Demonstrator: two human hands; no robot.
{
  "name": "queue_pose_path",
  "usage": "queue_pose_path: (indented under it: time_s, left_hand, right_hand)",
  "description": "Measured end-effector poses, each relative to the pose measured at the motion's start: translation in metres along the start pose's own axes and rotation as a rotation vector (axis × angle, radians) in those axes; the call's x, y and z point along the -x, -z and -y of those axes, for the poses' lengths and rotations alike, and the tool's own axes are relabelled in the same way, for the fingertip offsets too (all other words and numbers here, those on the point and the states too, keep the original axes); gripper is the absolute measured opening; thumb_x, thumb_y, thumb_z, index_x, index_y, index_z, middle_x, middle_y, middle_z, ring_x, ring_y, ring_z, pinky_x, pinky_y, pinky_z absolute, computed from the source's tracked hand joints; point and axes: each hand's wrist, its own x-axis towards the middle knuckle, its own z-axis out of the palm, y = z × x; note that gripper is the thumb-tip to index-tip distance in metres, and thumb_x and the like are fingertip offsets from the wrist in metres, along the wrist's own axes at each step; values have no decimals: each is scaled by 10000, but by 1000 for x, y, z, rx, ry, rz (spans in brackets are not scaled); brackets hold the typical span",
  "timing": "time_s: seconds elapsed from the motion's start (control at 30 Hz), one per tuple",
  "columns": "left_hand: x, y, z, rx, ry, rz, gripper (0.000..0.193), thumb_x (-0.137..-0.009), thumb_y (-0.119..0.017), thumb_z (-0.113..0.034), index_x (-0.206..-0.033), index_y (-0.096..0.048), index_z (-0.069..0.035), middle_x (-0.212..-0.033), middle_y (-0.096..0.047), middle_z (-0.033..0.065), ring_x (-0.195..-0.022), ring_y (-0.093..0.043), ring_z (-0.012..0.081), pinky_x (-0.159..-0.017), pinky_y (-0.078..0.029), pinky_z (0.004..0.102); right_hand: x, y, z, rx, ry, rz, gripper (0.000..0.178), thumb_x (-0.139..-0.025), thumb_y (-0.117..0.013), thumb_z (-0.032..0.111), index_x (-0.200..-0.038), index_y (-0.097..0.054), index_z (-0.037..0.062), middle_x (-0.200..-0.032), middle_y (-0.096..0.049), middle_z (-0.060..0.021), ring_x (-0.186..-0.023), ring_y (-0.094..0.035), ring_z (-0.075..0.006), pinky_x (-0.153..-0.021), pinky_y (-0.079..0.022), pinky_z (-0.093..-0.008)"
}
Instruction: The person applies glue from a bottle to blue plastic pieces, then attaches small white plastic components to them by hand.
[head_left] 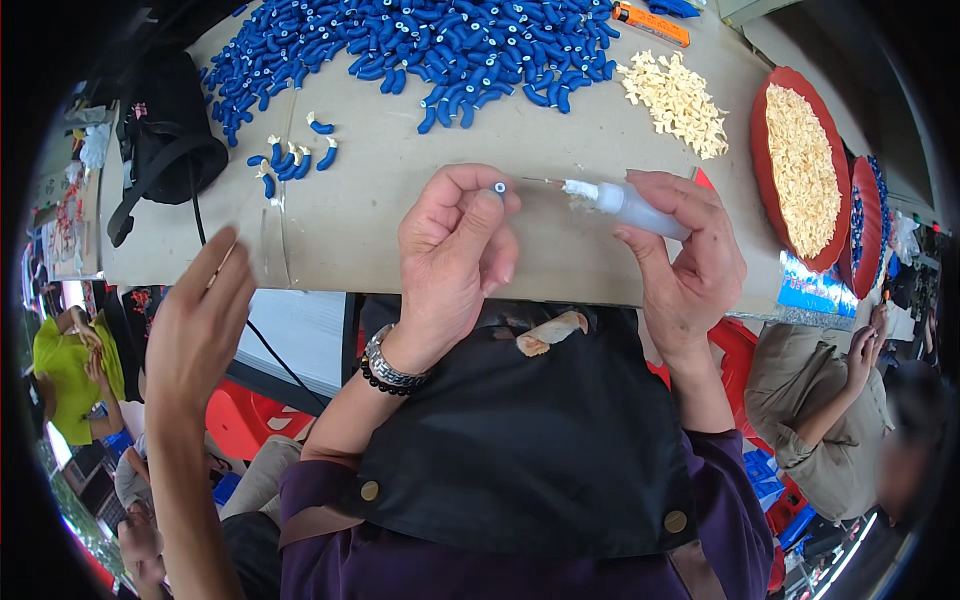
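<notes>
My left hand (447,250) pinches a small curved blue piece (499,188) between thumb and fingers; its pale round end with a dark hole faces up, and most of it is hidden. My right hand (697,265) is closed around a translucent squeeze bottle (640,212) with a thin needle tip. The bottle lies nearly level, its needle pointing left at the blue piece, a short gap apart. White residue coats the bottle's neck. Beyond my left hand, several blue pieces with cream tips (300,160) lie in a small group.
A large heap of blue pieces (450,50) covers the table's far side. Cream pieces lie in a pile (680,105) and in a red scalloped dish (762,150), beside an orange box (650,24). Another person's hand (205,310) reaches in at left, near a black corded object (170,150).
</notes>
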Motion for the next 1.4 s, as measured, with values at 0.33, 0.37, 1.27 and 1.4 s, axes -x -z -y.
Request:
queue_pose_path:
  time_s: [0.33,0.37,1.27,1.4]
  left_hand:
    - [-1,-1,4,-21,-23,-2,191,-982,-479,-161,-1084,-508,-1,-917,-552,48,-495,-464,49,-383,-267,167]
    - [-1,-1,4,-27,-19,-6,191,-982,-479,-161,-1083,-509,-2,-919,-554,48,-494,-466,48,-383,-266,167]
    - [-1,-1,5,-24,-27,-3,184,-977,-490,-162,-1065,-511,-2,-927,-555,42,-487,-458,48,-383,-264,171]
    - [-1,-4,3,-1,-3,-48,143,-961,-505,-119,-1048,-519,-6,-873,-579,39,-470,-462,48,-384,-293,185]
  right_hand:
    - [-5,-6,0,50,98,-58,331,-623,-645,-161,-923,-651,-23,-919,-663,-148,-833,-641,-246,-671,-521,-287]
    - [-3,-8,-2,43,99,-61,342,-615,-624,-172,-922,-653,-22,-917,-662,-148,-828,-640,-247,-670,-520,-289]
    - [-6,8,2,-121,-134,-35,358,-717,-721,-69,-1053,-599,-47,-1022,-637,-148,-897,-643,-228,-715,-531,-280]
    - [-21,21,-10,-648,-579,-129,358,-767,-606,-120,-1108,-545,-29,-1021,-585,-108,-846,-658,-218,-614,-550,-278]
